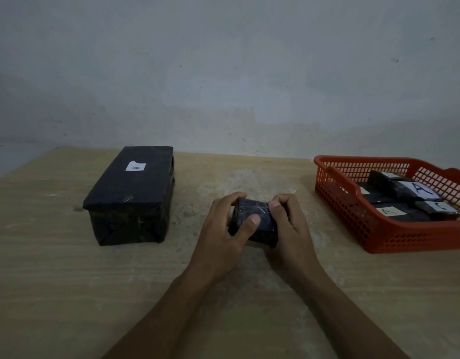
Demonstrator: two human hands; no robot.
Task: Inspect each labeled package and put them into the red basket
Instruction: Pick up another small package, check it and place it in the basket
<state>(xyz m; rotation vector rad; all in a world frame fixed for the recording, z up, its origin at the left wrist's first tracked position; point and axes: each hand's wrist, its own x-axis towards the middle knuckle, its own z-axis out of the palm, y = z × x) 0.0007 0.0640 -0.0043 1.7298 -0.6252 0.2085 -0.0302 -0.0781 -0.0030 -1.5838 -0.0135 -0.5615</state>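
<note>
A small black wrapped package (257, 216) sits between both hands at the middle of the table. My left hand (223, 229) grips its left end, thumb across the top. My right hand (288, 224) grips its right end. No label shows on the side facing me. A large black wrapped box (131, 200) with a white "A" label stands at the left. The red basket (353, 216) at the right holds several black packages (405, 193) with white labels.
The wooden table (68, 281) reaches a grey wall behind. Bare tabletop lies between the large box and my hands, and between my hands and the basket. The basket's right side runs out of view.
</note>
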